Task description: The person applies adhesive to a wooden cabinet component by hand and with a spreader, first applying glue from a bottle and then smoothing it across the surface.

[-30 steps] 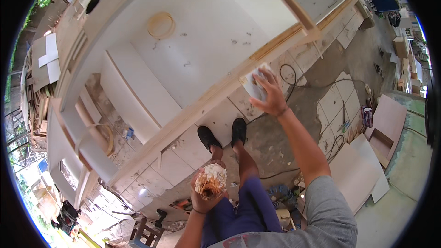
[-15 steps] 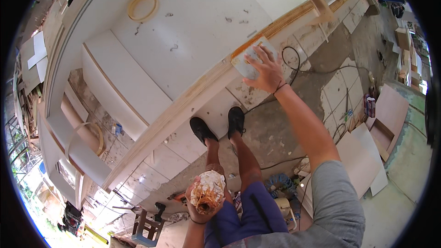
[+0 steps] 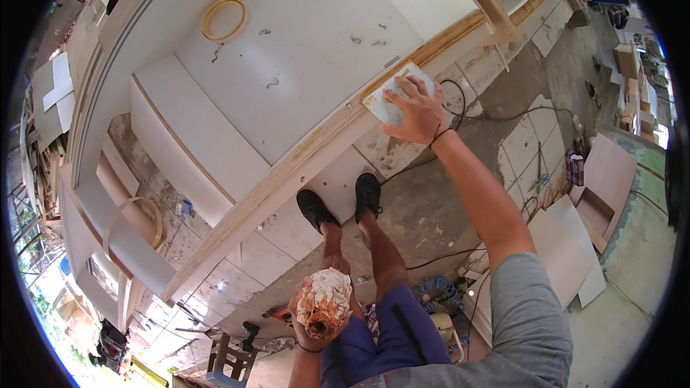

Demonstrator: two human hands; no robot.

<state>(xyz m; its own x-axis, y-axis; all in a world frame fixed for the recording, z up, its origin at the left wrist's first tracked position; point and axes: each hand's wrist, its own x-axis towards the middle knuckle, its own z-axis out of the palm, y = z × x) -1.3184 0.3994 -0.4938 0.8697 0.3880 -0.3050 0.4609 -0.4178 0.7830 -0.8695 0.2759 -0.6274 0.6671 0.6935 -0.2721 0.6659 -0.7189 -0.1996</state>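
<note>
My right hand (image 3: 419,111) spreads its fingers over a flat whitish rectangular plate like a glue spreader (image 3: 379,105), stained with amber glue. That plate rests against the long wooden front edge (image 3: 302,145) of a large white cabinet (image 3: 309,50) lying in front of me. An amber, wet-looking strip shows on the edge beside the plate. Low in the view, my left hand (image 3: 296,310) is wrapped round a glue container (image 3: 327,298), crusted with white and brown dried layers; its dark round opening faces up. Its fingers are partly hidden behind the container.
A coil of edge banding (image 3: 223,20) lies inside the cabinet. A black cable (image 3: 454,86) loops on the tiled floor near my right hand. Board pieces (image 3: 568,244) lean at the right. A small stool (image 3: 230,359) and a blue coiled hose (image 3: 440,291) are near my legs.
My right hand and the plate have shifted slightly along the wooden edge, and the plate is tilted a little differently. The left hand keeps hold of the glue container.
</note>
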